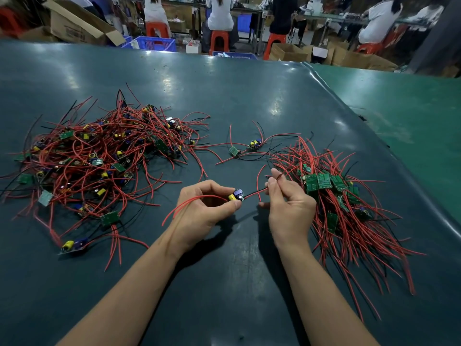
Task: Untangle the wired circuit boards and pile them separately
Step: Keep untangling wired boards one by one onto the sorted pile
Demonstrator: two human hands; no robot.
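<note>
A tangled heap of small green circuit boards with red and black wires (99,156) covers the left of the dark table (224,91). On the right lies a tidier pile of boards (331,196) with their wires fanned toward me. My left hand (204,211) pinches one small board with a yellow and a blue part (236,196) between thumb and fingers; red wires trail left from it. My right hand (287,203) pinches that board's wires (257,193) just right of it. Two loose boards (245,148) lie between the piles.
One board (72,245) lies apart at the heap's near edge. The table's right edge (389,156) curves down beside a green surface (411,116). Beyond the far edge sit people on orange stools (219,41), cardboard boxes (74,23) and blue crates (154,43).
</note>
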